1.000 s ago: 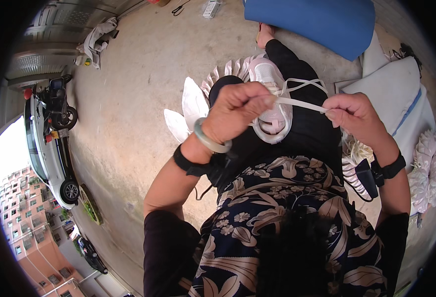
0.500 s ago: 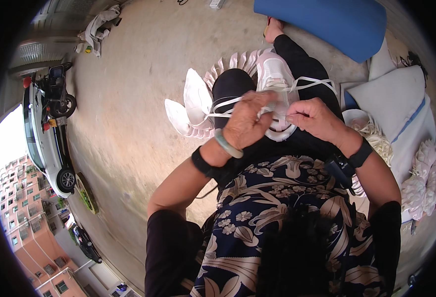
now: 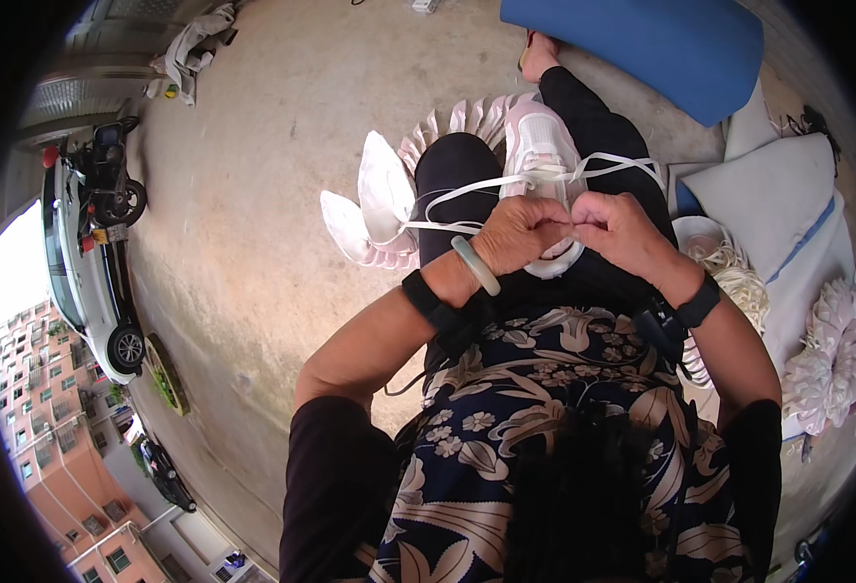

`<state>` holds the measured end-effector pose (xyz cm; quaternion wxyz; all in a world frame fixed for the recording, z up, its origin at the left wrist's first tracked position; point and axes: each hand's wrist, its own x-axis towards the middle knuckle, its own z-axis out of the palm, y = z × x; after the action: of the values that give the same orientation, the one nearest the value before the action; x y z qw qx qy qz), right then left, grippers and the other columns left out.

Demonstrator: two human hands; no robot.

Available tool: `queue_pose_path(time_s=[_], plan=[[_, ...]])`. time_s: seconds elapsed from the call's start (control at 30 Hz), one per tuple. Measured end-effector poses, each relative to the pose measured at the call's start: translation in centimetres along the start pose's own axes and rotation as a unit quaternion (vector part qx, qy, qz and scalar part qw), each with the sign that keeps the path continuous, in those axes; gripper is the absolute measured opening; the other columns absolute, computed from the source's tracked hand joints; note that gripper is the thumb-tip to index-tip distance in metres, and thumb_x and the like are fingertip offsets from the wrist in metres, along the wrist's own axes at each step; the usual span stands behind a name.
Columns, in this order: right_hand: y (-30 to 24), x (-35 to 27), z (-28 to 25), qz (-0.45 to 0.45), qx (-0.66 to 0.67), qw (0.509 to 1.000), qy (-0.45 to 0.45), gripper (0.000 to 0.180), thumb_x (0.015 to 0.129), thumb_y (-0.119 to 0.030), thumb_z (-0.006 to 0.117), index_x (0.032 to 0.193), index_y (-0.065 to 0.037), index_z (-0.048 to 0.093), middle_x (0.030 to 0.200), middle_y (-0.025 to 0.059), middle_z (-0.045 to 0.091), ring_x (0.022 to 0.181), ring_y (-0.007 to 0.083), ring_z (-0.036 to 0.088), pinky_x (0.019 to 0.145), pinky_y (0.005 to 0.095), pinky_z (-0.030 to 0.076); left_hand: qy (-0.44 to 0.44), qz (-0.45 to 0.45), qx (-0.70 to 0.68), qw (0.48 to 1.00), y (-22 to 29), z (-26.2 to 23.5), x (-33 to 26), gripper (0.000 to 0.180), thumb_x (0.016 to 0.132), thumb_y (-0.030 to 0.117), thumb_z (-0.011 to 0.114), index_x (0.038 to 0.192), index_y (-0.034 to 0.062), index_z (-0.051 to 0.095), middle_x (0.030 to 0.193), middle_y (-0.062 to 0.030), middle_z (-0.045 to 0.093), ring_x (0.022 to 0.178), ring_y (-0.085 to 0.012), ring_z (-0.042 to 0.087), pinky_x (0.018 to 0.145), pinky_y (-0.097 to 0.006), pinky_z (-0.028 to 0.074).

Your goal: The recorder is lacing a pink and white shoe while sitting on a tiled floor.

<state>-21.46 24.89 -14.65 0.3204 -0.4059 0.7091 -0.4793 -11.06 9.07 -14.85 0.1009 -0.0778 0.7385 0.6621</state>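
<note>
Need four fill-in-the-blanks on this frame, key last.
The pale bangle is on the ____ wrist.
The large curved sheet at the top is coloured ____.
On the pink-and-white shoe, the toe points ____ the person's body.
The left hand and right hand meet nearer the shoe's ____ than its toe.

Missing: left; blue; away from; heel.

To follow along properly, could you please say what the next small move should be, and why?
Probably draw the white lace gently snug: it loops slack beside the pink-and-white shoe and leads to the left hand, whose fingertips meet those of the right hand above the shoe.
</note>
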Motion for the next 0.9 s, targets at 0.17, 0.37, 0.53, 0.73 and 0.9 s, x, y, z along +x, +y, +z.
queue_pose_path(time_s=[0.17, 0.37, 0.53, 0.73, 0.9], plan=[[0.8, 0.8, 0.1, -0.030, -0.092, 0.993, 0.061, 0.018, 0.072, -0.011, 0.064, 0.079, -0.003, 0.049, 0.061, 0.0112, 0.056, 0.055, 0.0253, 0.057, 0.052, 0.0338, 0.044, -0.006, 0.010, 0.056, 0.998, 0.3, -1.4, 0.1, 0.011, 0.083, 0.008, 0.060, 0.091, 0.0030, 0.064, 0.076, -0.0012, 0.062, 0.068, -0.0074, 0.057, 0.059, -0.021, 0.044], [1.5, 1.8, 1.2, -0.070, -0.260, 0.955, 0.120, 0.035, 0.069, -0.015, 0.066, 0.093, -0.004, 0.043, 0.061, 0.0096, 0.056, 0.060, 0.0284, 0.059, 0.055, 0.0374, 0.045, 0.100, 0.161, 0.478, 0.858, 0.5, -0.7, 1.1, 0.004, 0.067, 0.008, 0.061, 0.070, 0.0080, 0.060, 0.072, -0.0092, 0.058, 0.066, -0.0302, 0.060, 0.054, -0.033, 0.047], [1.6, 2.1, 0.6, -0.028, -0.272, 0.958, 0.088, 0.032, 0.067, -0.011, 0.063, 0.092, -0.005, 0.043, 0.063, 0.0087, 0.056, 0.059, 0.0287, 0.058, 0.054, 0.0375, 0.045, 0.134, 0.175, 0.599, 0.769, -0.8, -2.1, 0.9, 0.005, 0.063, 0.013, 0.059, 0.065, 0.0091, 0.056, 0.075, -0.0062, 0.049, 0.066, -0.0255, 0.056, 0.054, -0.038, 0.044], [2.4, 1.3, 0.7, -0.042, -0.225, 0.966, 0.124, 0.025, 0.068, -0.007, 0.059, 0.090, -0.006, 0.047, 0.065, 0.0082, 0.055, 0.058, 0.0272, 0.057, 0.054, 0.0361, 0.045, 0.113, 0.149, 0.612, 0.769, -0.4, -1.8, 1.0, 0.005, 0.066, 0.011, 0.058, 0.066, 0.0060, 0.058, 0.102, -0.0077, 0.051, 0.092, -0.0281, 0.048, 0.071, -0.039, 0.040], [1.8, 1.1, 0.7, -0.056, -0.219, 0.965, 0.135, 0.028, 0.068, -0.008, 0.056, 0.096, -0.007, 0.050, 0.084, 0.0105, 0.052, 0.072, 0.0301, 0.057, 0.061, 0.0393, 0.048, 0.131, 0.160, 0.587, 0.783, -1.2, -1.9, 2.0, 0.009, 0.068, 0.007, 0.055, 0.071, 0.0029, 0.062, 0.121, -0.0125, 0.043, 0.109, -0.0351, 0.039, 0.086, -0.048, 0.034]])
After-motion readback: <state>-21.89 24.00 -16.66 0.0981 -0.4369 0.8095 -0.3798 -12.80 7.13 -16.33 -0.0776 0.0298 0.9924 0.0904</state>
